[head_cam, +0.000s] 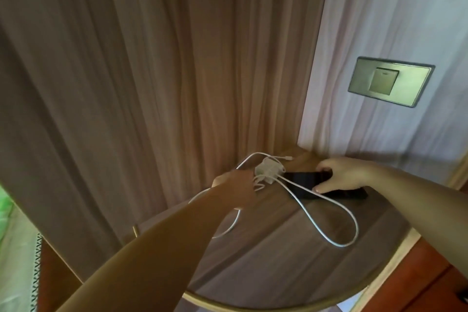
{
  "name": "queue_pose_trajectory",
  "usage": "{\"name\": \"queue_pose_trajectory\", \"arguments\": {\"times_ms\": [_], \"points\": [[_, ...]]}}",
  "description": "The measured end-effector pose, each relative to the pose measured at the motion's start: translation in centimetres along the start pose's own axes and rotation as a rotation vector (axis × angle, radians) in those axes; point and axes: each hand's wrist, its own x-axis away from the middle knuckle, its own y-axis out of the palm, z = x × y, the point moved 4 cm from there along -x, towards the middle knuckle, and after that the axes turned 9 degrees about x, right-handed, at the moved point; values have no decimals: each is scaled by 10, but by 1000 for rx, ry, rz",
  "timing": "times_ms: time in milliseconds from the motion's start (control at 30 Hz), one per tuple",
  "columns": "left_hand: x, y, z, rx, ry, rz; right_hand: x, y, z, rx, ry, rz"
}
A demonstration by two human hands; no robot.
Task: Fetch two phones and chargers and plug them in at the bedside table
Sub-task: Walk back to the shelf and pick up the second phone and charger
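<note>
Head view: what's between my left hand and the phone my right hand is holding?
In the head view, the white charger plugs and their white cable lie between the left hand and the black phone.

Both arms reach forward, left hand (235,186) gripping chargers (267,172), right hand (347,175) (thumb spread) pinching phones (304,181).

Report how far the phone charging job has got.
Done: phones and white chargers are at the bedside table. In hand: left hand grips the chargers, right hand holds the phones. Left: plugging in; a cable end lies loose.
</note>
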Motion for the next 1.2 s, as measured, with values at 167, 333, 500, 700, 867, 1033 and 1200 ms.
{"name": "queue_pose_trajectory", "arguments": {"times_ms": [167, 333, 500, 700, 867, 1033, 1200], "points": [[-3, 5, 3, -46, -1, 25, 4, 6, 1, 63, -18, -63], [-2, 5, 8, -113, -19, 54, 9, 5, 4, 55, -28, -105], [-2, -3, 3, 101, -67, 90, 15, 7, 12, 55, -15, -11], [-1, -9, 6, 227, -147, 74, 24, 26, 21, -89, -6, 33], [6, -21, 9, 491, -163, 152, 31, 25, 27, -378, -48, 18], [26, -40, 20, 580, -153, 306, 39, 23, 27, -558, -1, 74], [53, -64, 30, 704, -133, 360, 63, 15, 6, -642, -17, 135]]}}
